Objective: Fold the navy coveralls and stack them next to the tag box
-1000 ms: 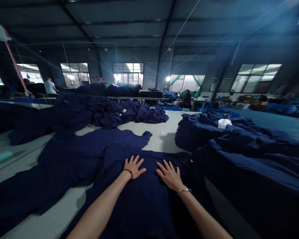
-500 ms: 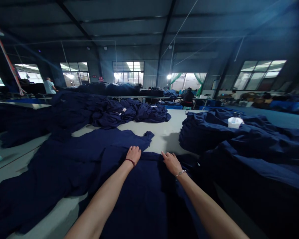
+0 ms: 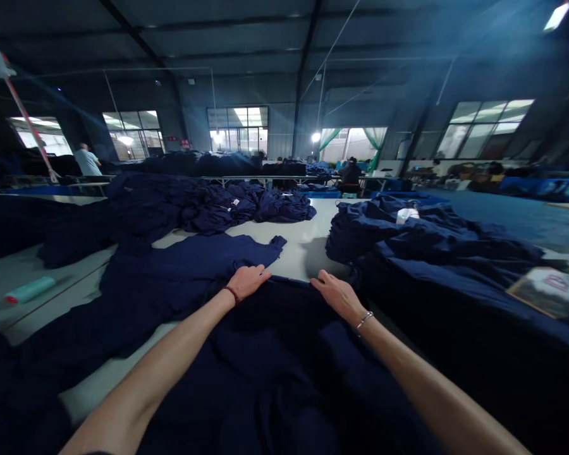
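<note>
Two points of hand contact are present: the left hand (image 3: 245,282), wearing a red cord bracelet (image 3: 232,294), and the right hand (image 3: 339,297), wearing a silver bracelet (image 3: 365,320). Both lie palm down on the far edge of a dark navy garment (image 3: 265,366), which is spread toward the wearer across a white work table (image 3: 303,256). The hands stand apart, with a stretch of the garment's edge between them. Grip state: the fingers lie fairly straight and close together, with no wide spread; whether they pinch the cloth cannot be determined. A second navy garment (image 3: 161,281) lies flat on the table, just beside the left hand, its sleeve end pointing away from the wearer. Beyond it sits a crumpled heap of navy garments (image 3: 246,208). To the right of the right hand is a large navy stack (image 3: 408,237) with a white label (image 3: 406,215) on top, and a printed packet (image 3: 550,291) lies at its near right. A teal roll (image 3: 31,289) lies on the table at far left. Two co-workers, one seated (image 3: 349,177) and one standing (image 3: 87,162), appear well apart in the background.
</note>
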`<state>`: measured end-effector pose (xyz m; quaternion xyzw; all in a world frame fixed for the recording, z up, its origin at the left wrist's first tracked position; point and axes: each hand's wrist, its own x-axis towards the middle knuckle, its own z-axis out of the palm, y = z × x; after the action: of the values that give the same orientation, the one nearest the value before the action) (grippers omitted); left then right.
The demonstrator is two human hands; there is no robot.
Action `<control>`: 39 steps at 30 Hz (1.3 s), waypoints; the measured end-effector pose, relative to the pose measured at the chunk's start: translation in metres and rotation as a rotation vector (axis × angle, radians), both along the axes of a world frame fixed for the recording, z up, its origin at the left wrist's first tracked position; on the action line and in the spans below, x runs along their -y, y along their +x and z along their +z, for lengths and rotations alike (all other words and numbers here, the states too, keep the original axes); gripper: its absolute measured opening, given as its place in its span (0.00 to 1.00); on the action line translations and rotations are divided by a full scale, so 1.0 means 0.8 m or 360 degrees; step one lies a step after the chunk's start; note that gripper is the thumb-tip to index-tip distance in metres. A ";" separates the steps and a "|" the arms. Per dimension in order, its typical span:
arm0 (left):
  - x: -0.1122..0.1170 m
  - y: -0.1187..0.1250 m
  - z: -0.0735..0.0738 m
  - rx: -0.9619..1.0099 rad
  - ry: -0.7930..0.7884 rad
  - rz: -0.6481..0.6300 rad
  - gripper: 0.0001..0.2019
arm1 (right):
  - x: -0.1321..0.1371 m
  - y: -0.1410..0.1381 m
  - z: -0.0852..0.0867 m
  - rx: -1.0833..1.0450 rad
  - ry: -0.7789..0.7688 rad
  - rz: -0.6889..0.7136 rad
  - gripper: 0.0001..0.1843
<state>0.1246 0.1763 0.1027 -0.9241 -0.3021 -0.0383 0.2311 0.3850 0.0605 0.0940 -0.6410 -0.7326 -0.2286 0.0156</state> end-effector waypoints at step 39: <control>0.245 -0.021 -0.063 0.0221 -0.0495 0.0290 0.24 | 0.214 -0.088 -0.075 -0.0546 -0.0055 -0.0329 0.26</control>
<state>0.1077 -0.0193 0.0519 -0.9126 -0.4021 -0.0336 0.0665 0.3145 -0.1108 0.0342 -0.7425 -0.6533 -0.1039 0.1055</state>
